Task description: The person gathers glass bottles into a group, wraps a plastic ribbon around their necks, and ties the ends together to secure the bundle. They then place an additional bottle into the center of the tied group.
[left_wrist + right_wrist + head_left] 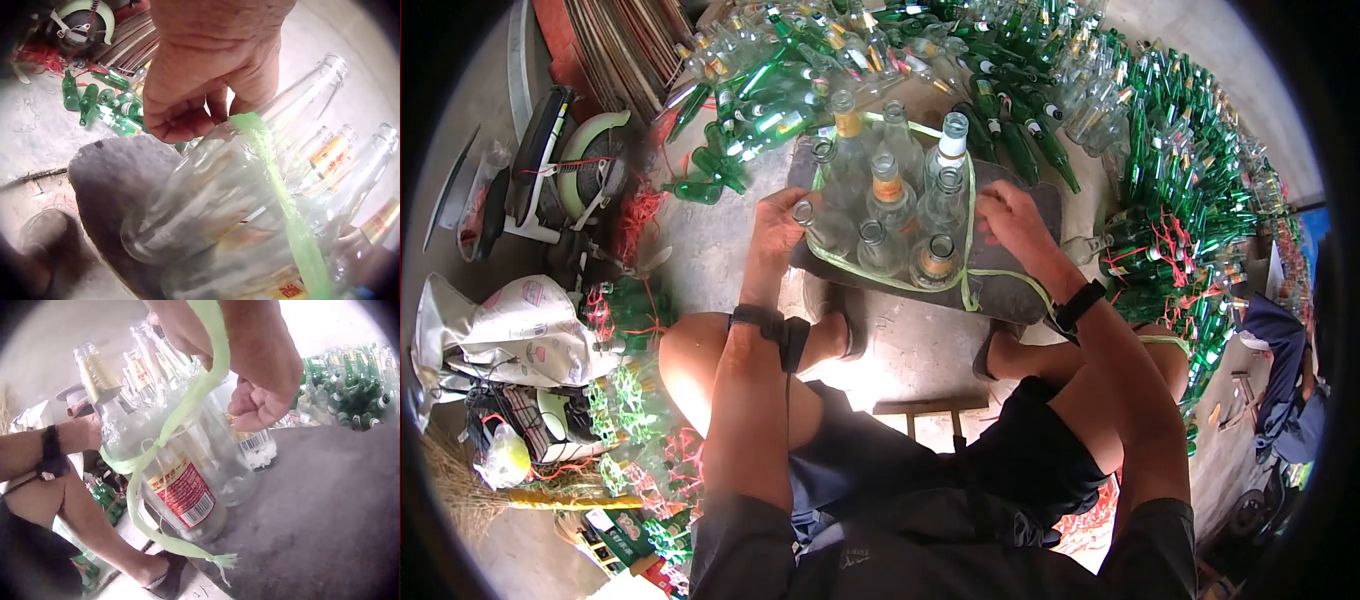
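Clear glass bottles (887, 205) stand upright in a tight cluster on a dark grey board (1025, 290), several with orange or gold neck labels. A flat light-green plastic twine (870, 272) circles them at shoulder height, knotted at the near right corner. On the left of the cluster my left hand (778, 222) pinches the twine with curled fingers, beside a leaning bottle (825, 230). My right hand (1012, 222) is at the opposite side, its fingers curled at the twine's height against the bottles; their tips are partly hidden. One twine tail runs toward the right wrist.
Heaps of green and clear bottles (1200, 190) lie beyond the board and along the right. To the left are a wheeled machine (590, 165), a pale sack (530, 325) and red twine (640, 220). My knees flank the board, with bundled bottles (635, 400) beside the left leg.
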`<state>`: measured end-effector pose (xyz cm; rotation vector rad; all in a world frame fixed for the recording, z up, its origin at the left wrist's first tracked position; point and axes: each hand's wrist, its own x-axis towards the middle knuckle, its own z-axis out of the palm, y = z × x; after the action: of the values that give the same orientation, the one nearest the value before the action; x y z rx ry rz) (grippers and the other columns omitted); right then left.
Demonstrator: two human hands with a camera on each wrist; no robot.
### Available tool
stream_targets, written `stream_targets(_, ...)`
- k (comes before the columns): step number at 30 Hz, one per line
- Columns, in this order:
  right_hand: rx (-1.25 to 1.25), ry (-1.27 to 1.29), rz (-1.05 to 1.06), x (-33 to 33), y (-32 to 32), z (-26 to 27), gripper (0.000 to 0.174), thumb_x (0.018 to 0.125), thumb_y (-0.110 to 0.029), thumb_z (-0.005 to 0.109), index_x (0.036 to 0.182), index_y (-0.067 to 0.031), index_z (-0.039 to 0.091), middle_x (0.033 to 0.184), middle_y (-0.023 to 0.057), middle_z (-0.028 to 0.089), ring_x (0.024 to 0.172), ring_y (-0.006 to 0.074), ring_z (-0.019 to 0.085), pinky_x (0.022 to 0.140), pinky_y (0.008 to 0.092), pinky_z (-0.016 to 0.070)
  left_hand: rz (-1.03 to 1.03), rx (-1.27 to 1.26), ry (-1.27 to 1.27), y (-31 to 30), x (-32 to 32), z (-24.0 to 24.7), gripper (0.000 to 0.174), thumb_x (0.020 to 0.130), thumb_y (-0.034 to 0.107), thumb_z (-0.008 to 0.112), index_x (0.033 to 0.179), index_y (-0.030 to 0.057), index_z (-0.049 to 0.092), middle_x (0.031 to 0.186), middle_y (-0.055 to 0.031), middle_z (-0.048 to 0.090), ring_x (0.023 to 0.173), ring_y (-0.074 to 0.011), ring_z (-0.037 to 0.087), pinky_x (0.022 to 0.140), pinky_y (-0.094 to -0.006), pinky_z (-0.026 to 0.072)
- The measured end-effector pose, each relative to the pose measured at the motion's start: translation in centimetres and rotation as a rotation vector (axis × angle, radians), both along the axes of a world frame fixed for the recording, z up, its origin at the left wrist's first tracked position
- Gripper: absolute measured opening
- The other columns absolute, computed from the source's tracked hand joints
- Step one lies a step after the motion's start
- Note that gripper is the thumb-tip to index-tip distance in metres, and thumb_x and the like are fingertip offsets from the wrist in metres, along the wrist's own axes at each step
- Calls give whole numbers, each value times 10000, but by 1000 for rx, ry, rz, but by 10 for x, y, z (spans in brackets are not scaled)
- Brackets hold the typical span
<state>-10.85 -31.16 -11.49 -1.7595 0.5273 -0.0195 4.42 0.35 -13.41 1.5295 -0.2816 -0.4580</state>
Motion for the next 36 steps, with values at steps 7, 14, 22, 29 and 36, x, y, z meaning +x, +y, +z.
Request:
stream_targets(7, -289, -227, -6, 28, -9, -4, 411, 897, -262, 708, 1199, -4, 606, 978, 124, 650, 807, 194, 651, 716, 346, 544, -2, 47, 89, 1, 7, 5, 309, 885, 222, 775, 1076, -11, 704, 916, -13, 703, 740, -75, 630, 652, -234, 506)
stream_targets(14, -434, -318, 52, 40, -10, -7, 399, 861, -184, 719, 1210, -31, 601, 1067, 174, 617, 833, 248, 659, 767, 367, 541, 37, 143, -33, -13, 20, 13, 199, 909, 155, 725, 1031, -1, 718, 857, 21, 680, 715, -61, 606, 648, -224, 472)
stream_targets(22, -521, -358, 4, 42, -7, -5, 310, 802, -22, 620, 1111, -45, 601, 933, 173, 602, 776, 315, 633, 695, 397, 527, 50, 88, 52, -32, 35, 14, 107, 909, 58, 695, 1005, 24, 726, 870, 2, 711, 715, -73, 619, 642, -255, 498)
stream_targets(29, -498, -438, -1, 43, -15, -14, 268, 813, 13, 606, 1076, -37, 622, 882, 157, 625, 783, 298, 641, 683, 399, 514, -54, -300, -30, -41, 45, 5, 141, 879, 18, 758, 1016, 33, 731, 886, 9, 720, 751, -72, 626, 656, -253, 508)
stream_targets(36, -306, -397, -53, 46, -18, -19, 193, 840, 10, 620, 1028, -9, 659, 950, 176, 673, 814, 292, 666, 706, 360, 519, 67, -79, -149, -41, 65, -21, 223, 888, -35, 751, 1107, -12, 718, 1051, -45, 718, 894, -102, 657, 779, -237, 540)
